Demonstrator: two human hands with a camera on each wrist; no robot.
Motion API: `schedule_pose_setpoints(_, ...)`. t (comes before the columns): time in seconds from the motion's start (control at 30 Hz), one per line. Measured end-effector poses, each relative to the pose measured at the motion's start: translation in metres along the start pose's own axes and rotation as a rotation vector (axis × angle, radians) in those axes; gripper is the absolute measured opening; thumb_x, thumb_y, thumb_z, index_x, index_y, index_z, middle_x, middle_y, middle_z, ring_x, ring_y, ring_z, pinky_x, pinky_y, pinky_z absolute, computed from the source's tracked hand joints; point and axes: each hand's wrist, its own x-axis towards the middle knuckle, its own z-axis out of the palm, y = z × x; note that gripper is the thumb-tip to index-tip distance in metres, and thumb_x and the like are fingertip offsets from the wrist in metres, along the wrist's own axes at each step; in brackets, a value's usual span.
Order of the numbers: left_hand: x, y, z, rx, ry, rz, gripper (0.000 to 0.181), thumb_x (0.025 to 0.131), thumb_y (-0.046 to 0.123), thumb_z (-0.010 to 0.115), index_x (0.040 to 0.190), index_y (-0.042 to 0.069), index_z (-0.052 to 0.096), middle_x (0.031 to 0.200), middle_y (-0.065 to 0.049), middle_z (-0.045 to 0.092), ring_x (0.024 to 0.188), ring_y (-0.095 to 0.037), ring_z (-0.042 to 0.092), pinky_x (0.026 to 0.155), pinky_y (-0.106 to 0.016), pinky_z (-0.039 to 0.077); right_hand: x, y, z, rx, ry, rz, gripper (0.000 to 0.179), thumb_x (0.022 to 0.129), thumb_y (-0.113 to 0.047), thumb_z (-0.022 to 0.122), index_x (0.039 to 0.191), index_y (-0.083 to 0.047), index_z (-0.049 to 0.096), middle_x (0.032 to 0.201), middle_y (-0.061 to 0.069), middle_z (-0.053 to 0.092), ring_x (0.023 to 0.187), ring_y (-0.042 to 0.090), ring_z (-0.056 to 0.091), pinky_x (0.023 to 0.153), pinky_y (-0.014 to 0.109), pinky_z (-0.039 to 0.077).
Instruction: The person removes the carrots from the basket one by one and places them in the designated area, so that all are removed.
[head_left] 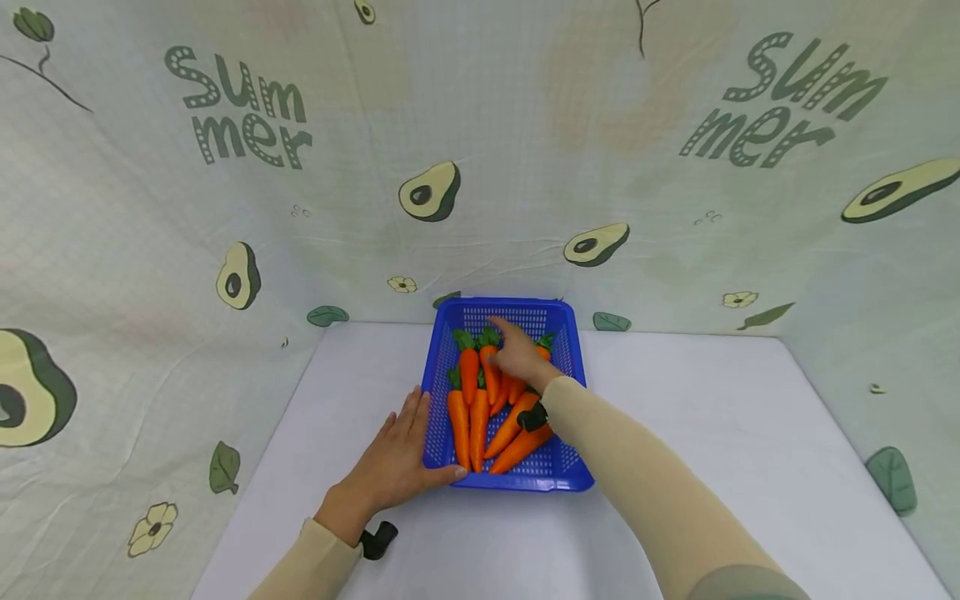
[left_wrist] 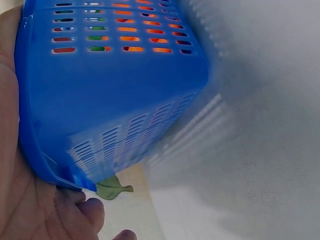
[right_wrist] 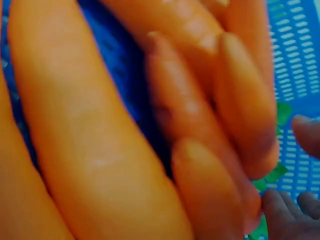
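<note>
Here at the white desk (head_left: 675, 400), the blue basket (head_left: 517, 485) sits near the patterned cloth (head_left: 495, 100), and inside it lie the orange carrots (head_left: 478, 429), several with green tops toward the far end. Left hand (head_left: 393, 458) now: fingers straight along the basket's left side, thumb at the near rim, a flat touch. And the right hand (head_left: 519, 354) is inside, over the far carrots, its grip spread, thumb and fingers apart, no carrot pinched between them.
</note>
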Motion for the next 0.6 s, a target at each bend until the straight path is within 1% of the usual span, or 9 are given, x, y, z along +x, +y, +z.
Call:
schedule_pose_setpoints(0.03,0.0,0.0,0.0,0.0,0.0,0.001,0.134,0.081,0.084,0.067,0.169,0.001,0.01,0.178,-0.019,0.004,0.164,-0.036,0.013,0.13,-0.06,0.02,0.001,0.001,0.002,-0.046,-0.001,-0.015,0.084,0.091,0.003,0.064,0.167,-0.013,0.031,0.172,0.013,0.032,0.145,0.039,0.044,0.112,0.052,0.048)
schedule_pose_setpoints(0.1,0.0,0.0,0.0,0.001,0.0,0.004,0.135,0.08,0.086,0.066,0.169,0.001,0.01,0.178,-0.019,0.004,0.164,-0.036,0.014,0.13,-0.06,0.021,0.002,0.003,0.004,-0.12,-0.005,-0.038,0.084,0.091,0.002,0.066,0.166,-0.01,0.033,0.17,0.015,0.034,0.146,0.038,0.043,0.116,0.052,0.045)
schedule_pose_setpoints(0.2,0.0,-0.001,0.0,0.0,-0.004,0.009,0.136,0.08,0.088,0.063,0.169,0.001,0.009,0.178,-0.018,0.003,0.164,-0.036,0.014,0.13,-0.059,0.021,0.003,0.004,0.007,-0.175,-0.026,-0.048,0.086,0.091,0.0,0.072,0.166,-0.009,0.032,0.17,0.017,0.034,0.156,0.038,0.033,0.124,0.054,0.037)
schedule_pose_setpoints(0.3,-0.001,-0.002,-0.001,-0.005,-0.003,0.013,0.136,0.08,0.09,0.062,0.168,0.001,0.009,0.178,-0.018,0.003,0.164,-0.036,0.014,0.13,-0.059,0.021,0.003,0.003,0.011,-0.223,-0.068,-0.035,0.089,0.092,-0.005,0.078,0.167,-0.01,0.03,0.172,0.02,0.028,0.158,0.04,0.03,0.124,0.055,0.037)
schedule_pose_setpoints(0.4,-0.001,-0.003,-0.001,-0.007,-0.003,0.017,0.136,0.08,0.09,0.061,0.168,0.0,0.01,0.178,-0.018,0.003,0.164,-0.036,0.015,0.13,-0.059,0.021,0.004,0.001,0.015,-0.301,-0.1,-0.025,0.089,0.093,-0.01,0.079,0.167,-0.012,0.03,0.173,0.022,0.023,0.156,0.042,0.034,0.121,0.055,0.042)
schedule_pose_setpoints(0.47,-0.001,-0.003,-0.001,-0.01,-0.001,0.017,0.135,0.08,0.089,0.063,0.168,0.0,0.01,0.178,-0.018,0.003,0.164,-0.037,0.016,0.13,-0.059,0.022,0.005,0.001,0.017,-0.341,-0.102,-0.023,0.088,0.094,-0.011,0.08,0.167,-0.012,0.03,0.173,0.023,0.023,0.154,0.042,0.037,0.119,0.055,0.044)
schedule_pose_setpoints(0.53,-0.001,-0.002,-0.001,-0.016,-0.003,0.014,0.135,0.08,0.088,0.063,0.168,0.001,0.011,0.178,-0.018,0.004,0.163,-0.036,0.017,0.13,-0.059,0.022,0.006,0.002,0.02,-0.364,-0.094,-0.026,0.087,0.093,-0.012,0.08,0.166,-0.013,0.032,0.172,0.022,0.025,0.151,0.042,0.042,0.116,0.055,0.047)
schedule_pose_setpoints(0.6,0.0,-0.002,0.0,-0.018,-0.004,0.01,0.135,0.08,0.088,0.064,0.169,0.001,0.011,0.178,-0.018,0.004,0.163,-0.036,0.017,0.13,-0.059,0.022,0.006,0.003,0.022,-0.359,-0.077,-0.031,0.085,0.094,-0.012,0.08,0.166,-0.012,0.034,0.171,0.021,0.028,0.15,0.041,0.043,0.117,0.055,0.046)
